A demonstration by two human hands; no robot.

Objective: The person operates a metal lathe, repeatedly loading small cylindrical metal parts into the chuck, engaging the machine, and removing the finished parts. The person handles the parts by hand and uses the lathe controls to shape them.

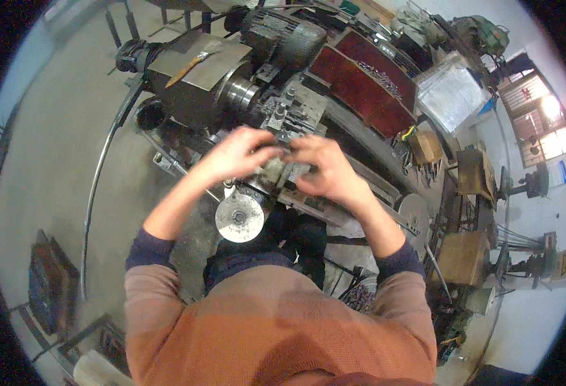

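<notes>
Both my hands meet over the carriage of a metal lathe (302, 106), just on the near side of its tool post (281, 110). My left hand (241, 154) reaches in from the left, its fingers bent toward the middle. Opposite it, my right hand (324, 167) has curled fingers, with the thumb lower down. The fingertips come together around a small dark spot, and motion blur hides what they grip. Below my left hand sits a round pale handwheel (239, 217). To the upper left is the lathe's shiny chuck (241, 95).
A wooden-handled brush (193, 67) lies on the headstock cover (222, 61). Behind the bed, a dark red tray (363, 80) holds small metal pieces. A clear plastic-wrapped package (451, 93) lies farther right. Cardboard boxes (464, 257) stand along the right side.
</notes>
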